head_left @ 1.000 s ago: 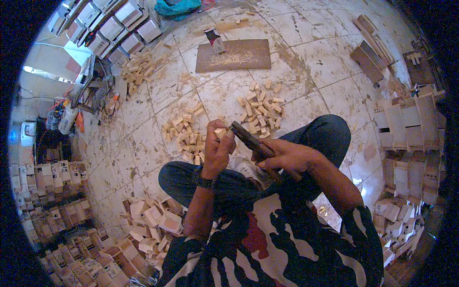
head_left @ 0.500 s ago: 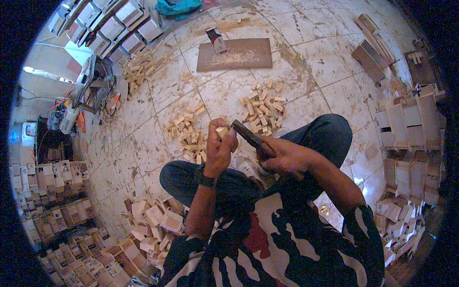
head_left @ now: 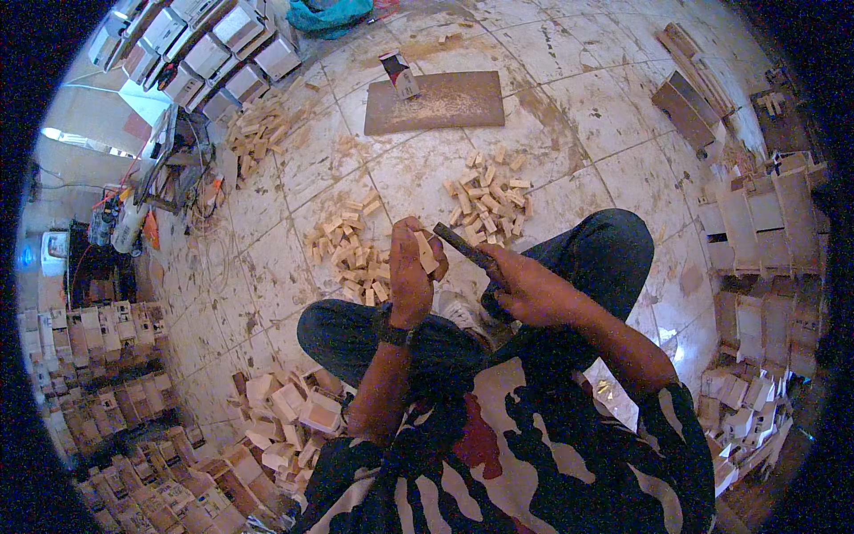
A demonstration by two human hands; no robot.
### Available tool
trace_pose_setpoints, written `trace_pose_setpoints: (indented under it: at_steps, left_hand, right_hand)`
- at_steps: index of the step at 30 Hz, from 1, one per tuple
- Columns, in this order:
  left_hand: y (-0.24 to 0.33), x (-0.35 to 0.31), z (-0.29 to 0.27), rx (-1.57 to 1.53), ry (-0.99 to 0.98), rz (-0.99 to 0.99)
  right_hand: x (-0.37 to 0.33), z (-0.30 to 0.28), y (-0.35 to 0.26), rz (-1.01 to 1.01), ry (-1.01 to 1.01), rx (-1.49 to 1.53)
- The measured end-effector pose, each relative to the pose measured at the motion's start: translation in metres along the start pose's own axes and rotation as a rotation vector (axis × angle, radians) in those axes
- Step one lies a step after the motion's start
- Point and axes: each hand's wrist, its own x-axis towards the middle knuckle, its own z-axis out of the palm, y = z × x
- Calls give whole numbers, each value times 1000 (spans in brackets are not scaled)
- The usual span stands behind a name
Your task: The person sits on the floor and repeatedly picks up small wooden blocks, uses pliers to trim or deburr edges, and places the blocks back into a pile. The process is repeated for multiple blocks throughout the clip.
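Observation:
A small pale wooden block (head_left: 427, 253) is held in my left hand (head_left: 409, 283), with the fingers curled round it and one long face showing. My right hand (head_left: 532, 289) grips a dark, flat file (head_left: 461, 244), whose far end points up and left, close to the block. I cannot tell whether the file touches the wood. Beyond my hands, two heaps of similar blocks lie on the floor: the left heap (head_left: 349, 247) beside my left hand, the right heap (head_left: 487, 198) past the file's tip.
A brown board (head_left: 463, 100) dusted with shavings lies farther off, with a small carton (head_left: 399, 75) on it. More blocks (head_left: 258, 132) are at far left. Larger wooden pieces (head_left: 289, 405) are piled beside my left leg. Stacked wooden parts (head_left: 769, 222) stand at right.
My left hand has turned the block, so more of its long face shows. The right hand and file have shifted slightly, staying close to it.

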Motion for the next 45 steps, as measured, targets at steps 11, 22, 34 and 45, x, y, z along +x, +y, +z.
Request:
trace_pose_setpoints:
  at_steps: [11, 22, 34, 45]
  left_hand:
    - [-1, 1, 7, 170, 138, -17]
    - [-17, 1, 11, 465, 334, 149]
    - [5, 2, -5, -492, 190, -451]
    - [-82, 45, -25, 715, -96, -62]
  right_hand:
    - [3, 14, -1, 118, 149, -289]
    - [15, 41, 10, 108, 422, -770]
    - [9, 10, 33, 128, 250, 45]
    - [-5, -54, 14, 286, 461, 608]
